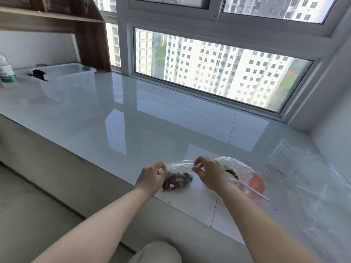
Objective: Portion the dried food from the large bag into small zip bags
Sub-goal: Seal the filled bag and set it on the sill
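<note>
Far left: a clear plastic bottle (5,70) with a green label stands at the edge of your view, on the white ledge (133,114).
Bin: a clear storage bin (66,80) sits just right of the bottle, below the wooden shelf (57,18), with something dark (39,74) lying at its left rim (too blurred to name).
Your left hand: your left hand (152,178) has its fingers curled, pinching the left end of the small zip bag (178,177) near its top edge.
Small zip bag: it lies on the ledge close to the front edge, between your two hands, holding a clump of dark and pale dried food (177,181) in its lower part.
Your right hand: your right hand (209,174) pinches the right end of the same bag's top edge, thumb and fingertips drawn close together.
Large bag: the large bag (245,177) lies just right of your right hand, clear with a red patch, partly hidden by your wrist; dark food shows inside its mouth, and a white strip (254,191) lies across it.
Far right: a clear ribbed glass (281,160) stands near the large bag, apart from it, with a thin layer of crumbs at the bottom (contents otherwise unclear).
</note>
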